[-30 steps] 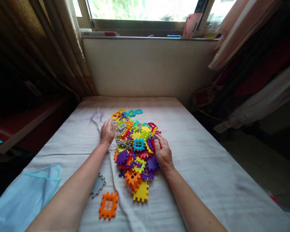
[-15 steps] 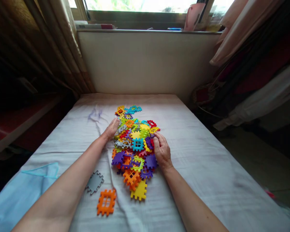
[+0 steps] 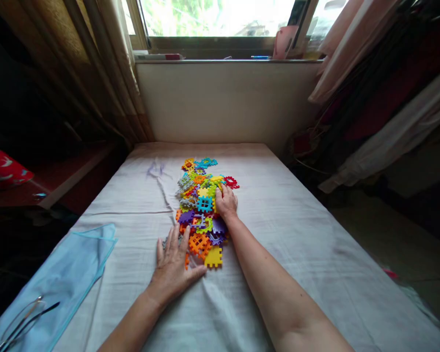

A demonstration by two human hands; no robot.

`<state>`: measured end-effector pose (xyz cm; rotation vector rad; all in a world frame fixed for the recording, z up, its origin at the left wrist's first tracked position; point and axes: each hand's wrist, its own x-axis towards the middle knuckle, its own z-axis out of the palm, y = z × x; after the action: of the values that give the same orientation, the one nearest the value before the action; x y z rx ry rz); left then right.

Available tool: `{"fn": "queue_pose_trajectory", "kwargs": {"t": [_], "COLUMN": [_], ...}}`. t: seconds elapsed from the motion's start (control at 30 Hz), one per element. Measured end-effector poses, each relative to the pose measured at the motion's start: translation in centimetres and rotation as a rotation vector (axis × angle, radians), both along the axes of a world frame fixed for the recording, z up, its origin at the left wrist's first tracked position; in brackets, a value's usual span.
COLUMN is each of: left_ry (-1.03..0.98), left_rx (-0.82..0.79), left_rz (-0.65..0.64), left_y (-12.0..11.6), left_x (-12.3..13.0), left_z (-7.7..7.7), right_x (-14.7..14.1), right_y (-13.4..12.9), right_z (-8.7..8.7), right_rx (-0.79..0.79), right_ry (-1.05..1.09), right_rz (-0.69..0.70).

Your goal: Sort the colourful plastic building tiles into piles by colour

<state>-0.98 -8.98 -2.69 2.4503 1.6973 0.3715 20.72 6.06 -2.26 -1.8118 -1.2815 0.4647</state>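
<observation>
A long heap of colourful plastic interlocking building tiles lies on the bed sheet. My left hand is spread flat at the near left end of the heap, covering most of a grey tile and an orange tile. Close to its thumb lie a yellow tile and an orange window tile. My right hand rests against the right side of the heap, fingers apart and touching the tiles. A red tile lies just beyond its fingertips.
A light blue cloth with eyeglasses on it covers the left side of the bed sheet. A pink cup stands on the windowsill. Curtains hang left, clothes right.
My left hand has come back from the heap's far left side to its near end, over the loose grey and orange tiles. My right hand has pressed inward against the heap.
</observation>
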Motion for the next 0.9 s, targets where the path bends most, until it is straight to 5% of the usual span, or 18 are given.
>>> {"fn": "queue_pose_trajectory", "kwargs": {"t": [0.17, 0.27, 0.43, 0.6, 0.9], "left_ry": [-0.112, -0.180, -0.134, 0.054, -0.069], "left_rx": [0.082, 0.148, 0.169, 0.045, -0.071], "left_rz": [0.058, 0.100, 0.143, 0.186, 0.276], "left_y": [4.6, 6.3, 3.5, 0.2, 5.4], "left_x": [1.8, 1.3, -1.0, -2.5, 2.5], "left_z": [1.6, 2.0, 1.2, 0.4, 2.3], "right_x": [0.6, 3.1, 5.6, 4.9, 4.2], "right_y": [-0.6, -2.9, -8.5, -10.9, -11.1], "right_z": [1.2, 0.8, -1.0, -0.4, 0.7], "right_rx": [-0.001, 0.044, 0.131, 0.084, 0.075], "right_ry": [0.176, 0.225, 0.369, 0.410, 0.675], "right_rz": [0.253, 0.207, 0.027, 0.038, 0.213]}}
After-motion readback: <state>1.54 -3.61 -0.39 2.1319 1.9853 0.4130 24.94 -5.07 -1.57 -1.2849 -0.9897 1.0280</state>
